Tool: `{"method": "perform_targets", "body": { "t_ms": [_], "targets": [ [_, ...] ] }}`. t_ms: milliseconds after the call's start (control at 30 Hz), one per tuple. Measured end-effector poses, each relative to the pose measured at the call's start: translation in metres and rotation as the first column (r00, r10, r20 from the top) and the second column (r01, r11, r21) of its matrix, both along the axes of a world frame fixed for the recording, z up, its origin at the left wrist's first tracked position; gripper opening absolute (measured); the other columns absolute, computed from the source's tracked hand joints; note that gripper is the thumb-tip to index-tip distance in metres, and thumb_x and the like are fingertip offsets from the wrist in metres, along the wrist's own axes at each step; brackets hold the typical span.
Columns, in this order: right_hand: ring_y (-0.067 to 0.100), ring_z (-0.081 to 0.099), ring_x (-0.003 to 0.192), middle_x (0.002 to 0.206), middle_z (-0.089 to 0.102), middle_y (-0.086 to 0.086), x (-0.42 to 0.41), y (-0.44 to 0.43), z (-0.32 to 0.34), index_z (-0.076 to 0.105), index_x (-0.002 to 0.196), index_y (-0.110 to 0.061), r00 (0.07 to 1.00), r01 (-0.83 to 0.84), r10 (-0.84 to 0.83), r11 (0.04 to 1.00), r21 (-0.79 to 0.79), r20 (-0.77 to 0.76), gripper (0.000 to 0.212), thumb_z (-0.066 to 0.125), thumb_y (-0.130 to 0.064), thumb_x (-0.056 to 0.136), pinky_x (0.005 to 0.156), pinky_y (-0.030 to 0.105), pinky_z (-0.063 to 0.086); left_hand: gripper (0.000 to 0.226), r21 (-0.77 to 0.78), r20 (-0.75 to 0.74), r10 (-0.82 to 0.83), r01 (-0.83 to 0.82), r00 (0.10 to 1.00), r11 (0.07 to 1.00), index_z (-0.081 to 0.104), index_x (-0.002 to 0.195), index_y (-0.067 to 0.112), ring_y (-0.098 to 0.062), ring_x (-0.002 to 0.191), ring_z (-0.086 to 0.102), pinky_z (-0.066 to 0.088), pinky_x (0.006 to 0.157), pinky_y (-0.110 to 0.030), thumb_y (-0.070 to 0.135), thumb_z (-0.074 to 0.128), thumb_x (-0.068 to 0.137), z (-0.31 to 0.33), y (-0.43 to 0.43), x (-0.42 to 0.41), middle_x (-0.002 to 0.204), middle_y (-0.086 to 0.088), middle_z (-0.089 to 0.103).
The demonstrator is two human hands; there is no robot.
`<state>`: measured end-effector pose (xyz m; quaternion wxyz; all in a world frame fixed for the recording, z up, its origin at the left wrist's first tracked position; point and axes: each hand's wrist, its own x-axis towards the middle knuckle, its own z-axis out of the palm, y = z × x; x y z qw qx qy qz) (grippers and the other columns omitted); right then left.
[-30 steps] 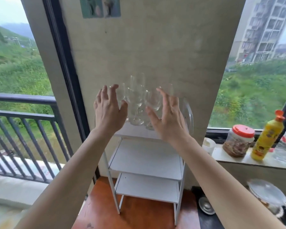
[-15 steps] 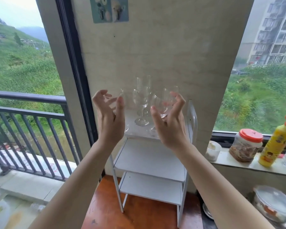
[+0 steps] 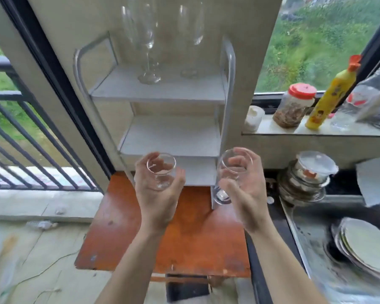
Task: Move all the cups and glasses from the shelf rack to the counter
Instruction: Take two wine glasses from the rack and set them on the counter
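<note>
Each hand, left hand [image 3: 156, 194] and right hand [image 3: 245, 194], has fingers wrapped around a seemingly stemmed glass [image 3: 161, 172].

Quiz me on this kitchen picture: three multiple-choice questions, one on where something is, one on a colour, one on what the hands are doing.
1. Where do the tall clear stemmed glasses stand?
A. top tier of the white shelf rack
B. bottom tier
C. windowsill

2. What colour is the lid of the clear plastic jar?
A. blue
B. red
C. green

3. What is in the hands?
A. nothing
B. one shared glass
C. one clear glass each

Answers: 1 A, their bases rest there. 2 B, the lid is red. 3 C, left hand and right hand each grip one.
</note>
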<state>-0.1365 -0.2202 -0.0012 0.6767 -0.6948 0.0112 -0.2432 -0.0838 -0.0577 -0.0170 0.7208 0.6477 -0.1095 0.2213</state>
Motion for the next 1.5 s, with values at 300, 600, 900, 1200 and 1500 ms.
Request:
{"method": "perform_targets", "body": {
  "t_ms": [300, 600, 900, 1200, 1500],
  "targets": [
    [0.008, 0.065, 0.1, 0.115, 0.062, -0.008, -0.107, -0.09, -0.025, 0.055, 0.118, -0.042, 0.922, 0.367, -0.363, 0.93, 0.003, -0.131, 0.058, 0.067, -0.008, 0.072, 0.08, 0.025, 0.055, 0.051, 0.129, -0.088, -0.357, 0.366, 0.93, 0.922, 0.053, 0.119, 0.027, -0.019, 0.096, 0.067, 0.054, 0.077, -0.026, 0.019, 0.08, 0.076, -0.034, -0.112, -0.054, 0.104, 0.001, 0.066],
    [0.007, 0.065, 0.109, 0.112, 0.061, -0.022, -0.244, -0.176, -0.014, 0.055, 0.115, -0.047, 0.781, 0.621, -0.613, 0.783, 0.039, -0.118, 0.056, 0.069, -0.014, 0.071, 0.086, 0.028, 0.055, 0.063, 0.267, -0.032, -0.543, 0.531, 0.839, 0.804, 0.058, 0.127, 0.025, -0.026, 0.113, 0.06, 0.049, 0.095, -0.054, 0.017, 0.089, 0.073, -0.005, -0.224, -0.155, 0.119, 0.001, 0.061],
    [0.011, 0.064, 0.11, 0.115, 0.061, -0.015, -0.473, -0.281, -0.019, 0.057, 0.118, -0.041, 0.632, 0.775, -0.768, 0.63, 0.048, -0.102, 0.055, 0.072, -0.016, 0.071, 0.091, 0.033, 0.055, 0.063, 0.299, -0.024, -0.739, 0.71, 0.673, 0.637, 0.057, 0.128, 0.036, -0.025, 0.107, 0.062, 0.053, 0.091, -0.05, 0.031, 0.087, 0.073, -0.001, -0.365, -0.356, 0.117, -0.005, 0.063],
    [0.008, 0.062, 0.111, 0.121, 0.057, -0.01, -0.655, -0.379, -0.021, 0.053, 0.12, -0.045, 0.387, 0.922, -0.916, 0.381, 0.072, -0.11, 0.059, 0.07, -0.017, 0.071, 0.089, 0.028, 0.051, 0.064, 0.361, -0.055, -0.909, 0.857, 0.412, 0.367, 0.056, 0.13, 0.033, -0.018, 0.109, 0.062, 0.053, 0.089, -0.041, 0.033, 0.086, 0.074, 0.012, -0.502, -0.518, 0.116, 0.005, 0.065],
    [0.008, 0.063, 0.113, 0.115, 0.056, -0.025, -0.807, -0.494, -0.047, 0.053, 0.121, -0.051, 0.076, 0.997, -0.979, 0.076, 0.009, -0.188, 0.061, 0.072, -0.028, 0.068, 0.095, 0.052, 0.055, 0.067, 0.301, -0.09, -0.99, 0.95, 0.112, 0.08, 0.051, 0.133, 0.037, -0.014, 0.11, 0.065, 0.053, 0.091, -0.027, 0.03, 0.086, 0.076, -0.02, -0.69, -0.674, 0.114, 0.008, 0.068]
  ]
}}
